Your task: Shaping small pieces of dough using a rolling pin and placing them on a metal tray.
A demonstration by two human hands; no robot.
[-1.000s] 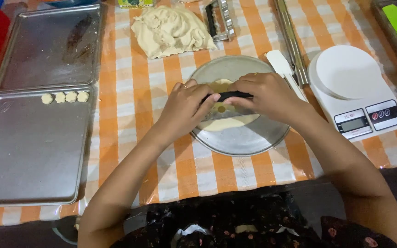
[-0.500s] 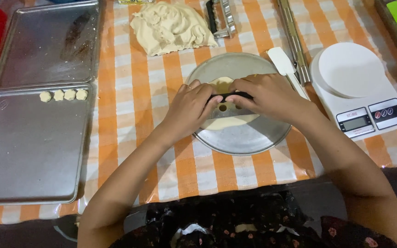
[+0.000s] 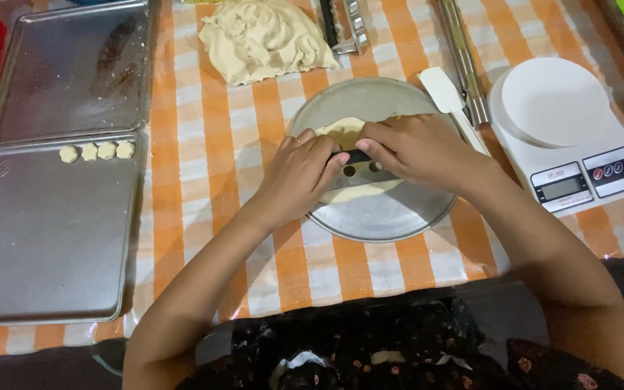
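Hands barely shifted since prev: L hand (image 3: pixel 299 175) & R hand (image 3: pixel 417 150) grip perforated metal cutter (image 3: pixel 359 173) on flat dough (image 3: pixel 355 189).

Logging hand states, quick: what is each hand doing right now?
Left hand: closed on the metal dough cutter, over the round tray.
Right hand: closed on the same cutter.

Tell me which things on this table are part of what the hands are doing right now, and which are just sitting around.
In use:
left hand
right hand
metal cutter, held by both
flattened dough
round metal plate

Lying about:
dough lump
kitchen scale
white spatula
baking trays, holding four small dough pieces
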